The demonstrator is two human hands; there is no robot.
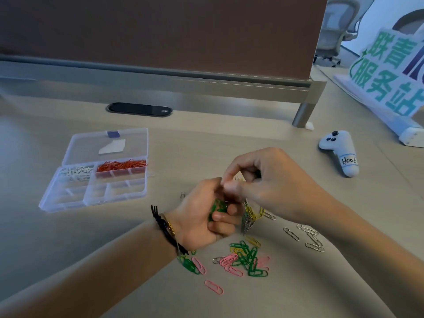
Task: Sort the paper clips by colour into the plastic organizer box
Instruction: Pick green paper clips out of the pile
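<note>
The left hand (202, 216) grips a bunch of green clips (216, 208); the right hand (259, 180) pinches a tangled yellow-and-silver chain (249, 218). The box (68, 198) sits up-left, nearer the left hand (lid open), holding white clips (76, 172) and red clips (121, 165) in its back compartments.

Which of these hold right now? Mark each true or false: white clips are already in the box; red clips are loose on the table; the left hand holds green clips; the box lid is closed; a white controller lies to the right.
1. White clips lie in the organizer box: true.
2. Red clips are loose on the table: false; the red clips are in a box compartment.
3. The left hand holds green clips: true.
4. The lid is closed: false; the lid lies open behind the box.
5. A white controller lies at the right: true.
</note>
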